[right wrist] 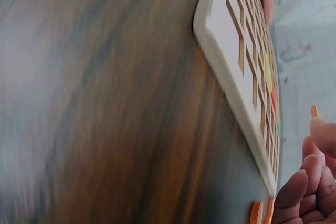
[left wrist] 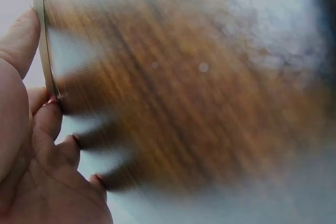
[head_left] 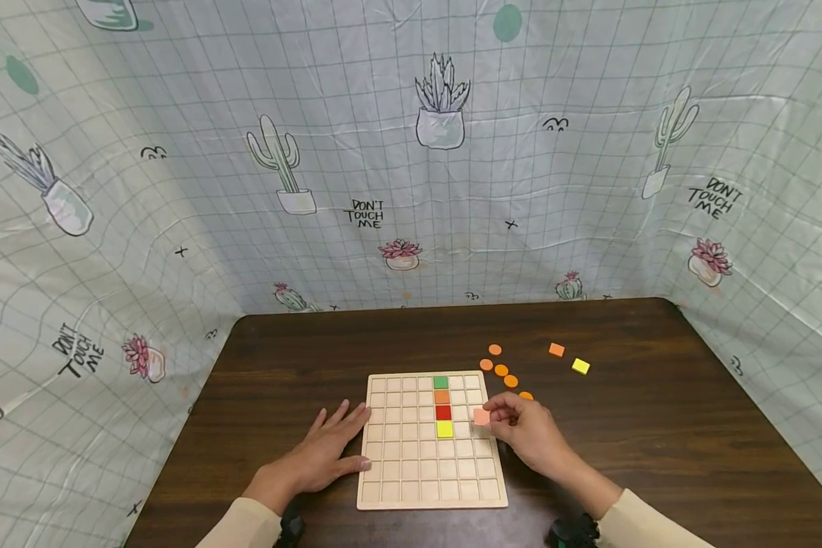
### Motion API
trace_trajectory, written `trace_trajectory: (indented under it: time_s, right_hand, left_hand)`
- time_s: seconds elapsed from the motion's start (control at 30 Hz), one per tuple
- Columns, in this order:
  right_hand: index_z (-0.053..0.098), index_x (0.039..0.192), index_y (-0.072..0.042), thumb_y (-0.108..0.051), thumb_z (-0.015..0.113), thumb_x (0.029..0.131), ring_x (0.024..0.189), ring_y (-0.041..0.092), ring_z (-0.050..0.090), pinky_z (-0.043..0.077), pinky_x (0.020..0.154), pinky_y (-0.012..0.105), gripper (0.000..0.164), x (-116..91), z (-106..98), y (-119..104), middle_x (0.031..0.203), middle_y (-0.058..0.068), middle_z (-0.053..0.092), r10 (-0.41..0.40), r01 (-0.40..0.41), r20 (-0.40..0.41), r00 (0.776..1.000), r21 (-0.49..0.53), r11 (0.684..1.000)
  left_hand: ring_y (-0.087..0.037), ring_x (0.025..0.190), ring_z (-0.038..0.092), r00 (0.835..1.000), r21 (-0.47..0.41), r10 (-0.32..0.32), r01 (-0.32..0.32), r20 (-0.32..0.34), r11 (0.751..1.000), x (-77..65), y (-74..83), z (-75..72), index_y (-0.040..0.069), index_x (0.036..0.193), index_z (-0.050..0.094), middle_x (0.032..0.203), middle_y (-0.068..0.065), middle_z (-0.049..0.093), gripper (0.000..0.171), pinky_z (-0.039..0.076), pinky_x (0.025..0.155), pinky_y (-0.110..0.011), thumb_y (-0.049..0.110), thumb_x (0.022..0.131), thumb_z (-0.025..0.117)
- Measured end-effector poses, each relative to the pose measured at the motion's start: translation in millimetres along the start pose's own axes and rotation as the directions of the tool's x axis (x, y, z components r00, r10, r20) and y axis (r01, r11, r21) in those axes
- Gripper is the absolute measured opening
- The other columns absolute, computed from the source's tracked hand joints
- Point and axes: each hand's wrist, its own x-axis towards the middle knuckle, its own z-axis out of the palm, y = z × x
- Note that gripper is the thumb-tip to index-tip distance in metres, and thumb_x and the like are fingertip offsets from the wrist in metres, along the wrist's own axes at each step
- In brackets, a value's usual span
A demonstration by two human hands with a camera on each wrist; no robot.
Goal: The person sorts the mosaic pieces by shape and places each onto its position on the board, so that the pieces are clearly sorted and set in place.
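A light wooden grid board [head_left: 411,470] lies on the dark table, with a column of green [head_left: 441,383], orange [head_left: 441,396], red [head_left: 443,412] and yellow [head_left: 444,430] square tiles in its cells. My right hand [head_left: 530,434] pinches a light orange square tile [head_left: 481,417] above the board's right edge; in the right wrist view that tile [right wrist: 314,112] shows edge-on at the fingertips. My left hand [head_left: 325,449] rests flat at the board's left edge, fingers spread. In the left wrist view, its thumb [left wrist: 23,40] and a finger touch the board's rim [left wrist: 44,51].
Several orange round discs [head_left: 501,371] lie in a line beyond the board's right corner. Farther right are an orange square tile [head_left: 556,350] and a yellow square tile [head_left: 581,366]. A patterned curtain [head_left: 411,175] hangs around the table's [head_left: 301,350] back and sides.
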Motion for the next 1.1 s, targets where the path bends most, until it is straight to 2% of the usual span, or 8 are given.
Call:
trace_trajectory:
  time_s: [0.33,1.1]
  right_hand:
    - [0.076,0.102,-0.007,0.001,0.083,0.087,0.072,0.01,0.06,0.051,0.061,0.02,0.019,-6,17,-10,0.082,-0.001,0.068,-0.041,0.04,0.025,0.999,0.031,0.999]
    - [0.074,0.097,-0.008,-0.003,0.087,0.085,0.068,0.006,0.056,0.049,0.062,0.019,0.018,-9,39,-17,0.079,-0.004,0.065,-0.116,0.114,0.117,0.986,0.027,0.993]
  left_hand:
    - [-0.04,0.164,0.008,1.0,0.052,0.01,-0.01,0.01,0.999,0.7,-0.5,-2.0,0.009,0.169,0.025,0.176,-0.012,0.02,0.086,-0.001,0.129,-0.069,0.046,0.103,0.065]
    - [-0.041,0.164,0.009,1.0,0.039,0.0,0.0,-0.001,0.999,-0.3,3.1,-1.0,0.007,0.168,0.027,0.175,-0.014,0.023,0.086,0.0,0.128,-0.07,0.043,0.102,0.068]
